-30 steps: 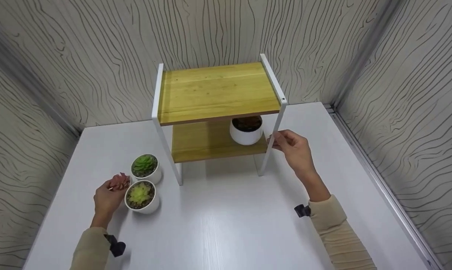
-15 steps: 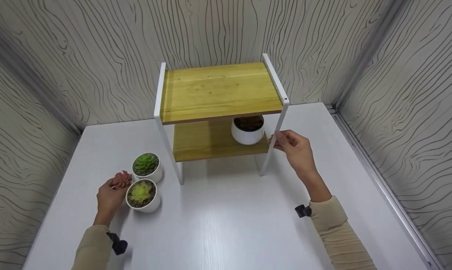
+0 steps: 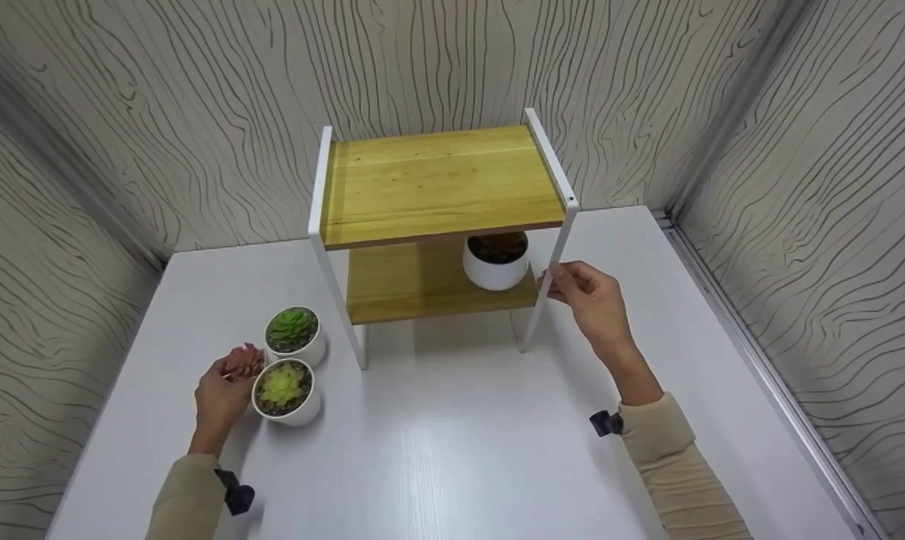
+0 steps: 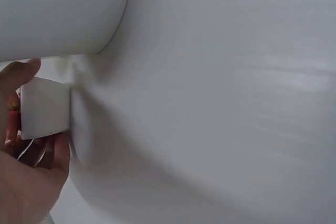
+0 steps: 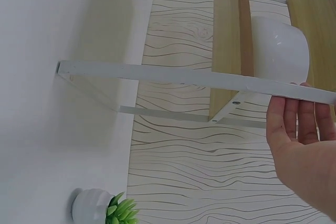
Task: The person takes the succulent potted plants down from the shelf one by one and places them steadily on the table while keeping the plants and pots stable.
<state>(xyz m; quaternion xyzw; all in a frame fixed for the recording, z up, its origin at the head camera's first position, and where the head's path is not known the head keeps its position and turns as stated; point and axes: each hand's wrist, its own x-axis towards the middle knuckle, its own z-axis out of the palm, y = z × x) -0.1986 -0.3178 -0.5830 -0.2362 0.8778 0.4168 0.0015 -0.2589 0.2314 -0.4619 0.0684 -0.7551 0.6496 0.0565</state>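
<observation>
My left hand (image 3: 221,401) grips a small white pot holding a red succulent (image 3: 244,362), at the left of the table. The left wrist view shows the thumb and fingers around this small pot (image 4: 46,107). Right beside it stand two larger white pots, one with a yellow-green succulent (image 3: 283,384), the other with a dark green succulent (image 3: 292,327). With its thumb in front and fingers behind, my right hand (image 3: 593,304) pinches the front right post (image 5: 173,76) of a two-tier shelf (image 3: 437,184). A white pot (image 3: 495,271) sits on the lower board's right side, its plant partly hidden.
In the right wrist view, a little white pot with a spiky green plant (image 5: 122,211) stands on the table beyond the shelf's side. Patterned panels (image 3: 422,67) enclose the white table (image 3: 452,450) at the back and both sides.
</observation>
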